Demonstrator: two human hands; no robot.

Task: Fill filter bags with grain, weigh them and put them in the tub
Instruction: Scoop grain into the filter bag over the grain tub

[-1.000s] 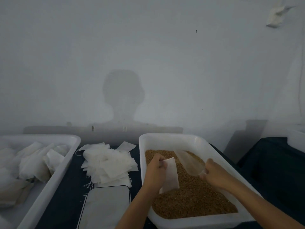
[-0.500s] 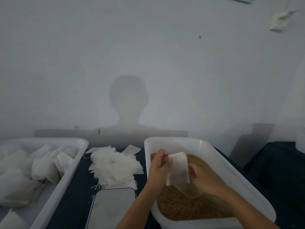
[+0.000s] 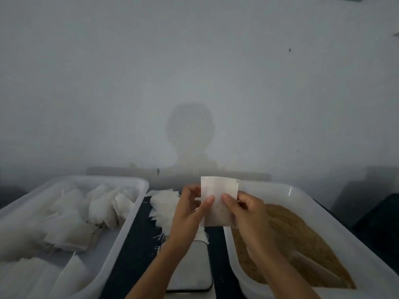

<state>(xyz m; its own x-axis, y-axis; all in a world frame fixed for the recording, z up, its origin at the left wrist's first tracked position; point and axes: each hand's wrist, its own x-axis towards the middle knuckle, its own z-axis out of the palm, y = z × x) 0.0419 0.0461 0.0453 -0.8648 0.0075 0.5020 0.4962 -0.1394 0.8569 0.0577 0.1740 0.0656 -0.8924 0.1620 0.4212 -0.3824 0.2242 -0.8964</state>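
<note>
A white filter bag (image 3: 218,199) is held upright between both hands, above the gap between the scale and the grain tub. My left hand (image 3: 190,210) pinches its left side with the thumb on the front. My right hand (image 3: 246,210) pinches its right side. The white tub (image 3: 302,197) on the right holds brown grain (image 3: 291,238). A clear scoop (image 3: 313,264) lies in the grain near the front. On the left, a second white tub (image 3: 138,212) holds several filled bags (image 3: 71,221). A flat scale (image 3: 192,266) lies below my left forearm.
A loose heap of empty filter bags (image 3: 164,203) lies on the dark table between the two tubs, partly behind my left hand. A pale wall with my shadow stands right behind the table. Dark covered surface (image 3: 377,223) extends to the right of the grain tub.
The bag has risen from over the grain and moved left; both hands now hold it. My right hand has let go of the scoop, which lies in the grain.
</note>
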